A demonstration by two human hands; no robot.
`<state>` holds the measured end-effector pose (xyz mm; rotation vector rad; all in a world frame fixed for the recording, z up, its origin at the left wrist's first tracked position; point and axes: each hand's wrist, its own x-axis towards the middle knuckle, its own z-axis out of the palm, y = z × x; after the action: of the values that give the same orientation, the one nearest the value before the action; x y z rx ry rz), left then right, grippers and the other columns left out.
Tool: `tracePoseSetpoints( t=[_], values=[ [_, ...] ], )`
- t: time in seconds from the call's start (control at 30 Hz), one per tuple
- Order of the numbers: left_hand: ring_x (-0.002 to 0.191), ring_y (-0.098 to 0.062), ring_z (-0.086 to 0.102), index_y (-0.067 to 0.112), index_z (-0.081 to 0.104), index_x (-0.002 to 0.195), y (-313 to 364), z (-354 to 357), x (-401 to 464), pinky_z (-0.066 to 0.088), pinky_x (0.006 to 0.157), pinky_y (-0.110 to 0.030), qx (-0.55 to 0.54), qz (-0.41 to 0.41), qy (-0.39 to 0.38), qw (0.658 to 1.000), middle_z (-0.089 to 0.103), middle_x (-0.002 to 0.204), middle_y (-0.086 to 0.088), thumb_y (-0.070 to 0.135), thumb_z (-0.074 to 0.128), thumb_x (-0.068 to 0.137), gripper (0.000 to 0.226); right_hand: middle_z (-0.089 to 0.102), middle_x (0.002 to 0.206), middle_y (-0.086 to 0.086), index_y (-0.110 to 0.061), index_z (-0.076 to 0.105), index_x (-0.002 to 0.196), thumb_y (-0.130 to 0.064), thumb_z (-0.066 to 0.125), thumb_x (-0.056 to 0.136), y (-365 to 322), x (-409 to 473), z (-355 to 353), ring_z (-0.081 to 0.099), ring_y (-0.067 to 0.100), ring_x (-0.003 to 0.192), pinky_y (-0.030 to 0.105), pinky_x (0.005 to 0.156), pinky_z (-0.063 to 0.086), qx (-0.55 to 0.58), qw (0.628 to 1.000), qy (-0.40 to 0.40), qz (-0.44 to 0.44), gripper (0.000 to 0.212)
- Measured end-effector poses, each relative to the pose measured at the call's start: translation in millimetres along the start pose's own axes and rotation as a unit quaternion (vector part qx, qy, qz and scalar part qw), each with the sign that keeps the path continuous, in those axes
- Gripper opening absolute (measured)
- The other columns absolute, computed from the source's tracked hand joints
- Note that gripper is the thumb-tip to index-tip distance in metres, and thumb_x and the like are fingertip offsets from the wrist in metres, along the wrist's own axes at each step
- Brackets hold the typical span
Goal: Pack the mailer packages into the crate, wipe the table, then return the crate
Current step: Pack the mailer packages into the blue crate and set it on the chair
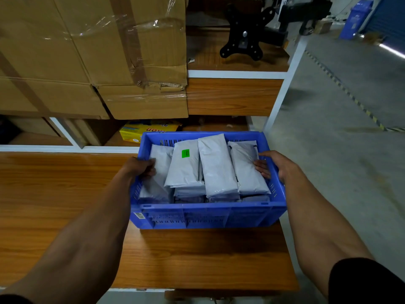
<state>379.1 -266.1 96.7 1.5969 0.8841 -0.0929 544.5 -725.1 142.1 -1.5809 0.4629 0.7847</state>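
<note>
A blue plastic crate [206, 213] sits over the right end of the wooden table [54, 194]; whether it rests on the top or is lifted I cannot tell. Several grey mailer packages [217, 165] fill it, packed on edge, and one carries a green sticker [185, 153]. My left hand [140, 167] grips the crate's left rim, fingers curled inside. My right hand [272, 164] grips the right rim the same way, fingers against the rightmost mailer.
Large taped cardboard boxes [92, 55] stand on the shelf behind the table. A yellow box [146, 131] lies on the lower shelf behind the crate. A black monitor mount [243, 38] sits on the upper shelf. Concrete floor with a striped line [341, 84] lies to the right.
</note>
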Motion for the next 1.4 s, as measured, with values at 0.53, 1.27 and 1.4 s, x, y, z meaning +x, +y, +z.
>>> tracePoseSetpoints(
  t=[0.53,1.27,1.4],
  values=[
    [0.049,-0.019,0.069,-0.002,0.058,0.11,8.6,-5.1,-43.9,0.051,0.04,-0.028,-0.09,-0.035,0.01,0.995,0.076,0.07,-0.015,0.067,0.026,0.109,0.075,0.082,0.099,0.009,-0.003,0.072,0.117,-0.079,0.04,0.099,15.8,-1.5,-0.9,0.08,0.02,0.077,0.036,0.073,0.059,0.023,1.0,-0.008,-0.004,0.084],
    [0.075,-0.02,0.08,0.003,0.061,0.112,-18.5,21.7,-158.5,0.065,0.058,-0.029,-0.079,-0.024,-0.093,0.992,0.081,0.093,-0.015,0.067,0.028,0.109,0.072,0.082,0.1,0.005,-0.002,0.071,0.118,-0.076,0.044,0.1,118.7,-156.2,-67.3,0.08,0.016,0.076,0.026,0.053,0.06,0.063,0.996,0.044,-0.045,0.08],
    [0.073,-0.019,0.08,0.006,0.062,0.108,-21.0,30.5,-178.0,0.064,0.055,-0.029,-0.046,-0.025,-0.129,0.99,0.081,0.092,-0.014,0.07,0.03,0.108,0.072,0.082,0.094,0.0,-0.006,0.07,0.118,-0.078,0.04,0.1,156.5,-200.4,-80.5,0.08,0.011,0.077,0.026,0.061,0.059,0.078,0.993,0.078,-0.05,0.08]
  ],
)
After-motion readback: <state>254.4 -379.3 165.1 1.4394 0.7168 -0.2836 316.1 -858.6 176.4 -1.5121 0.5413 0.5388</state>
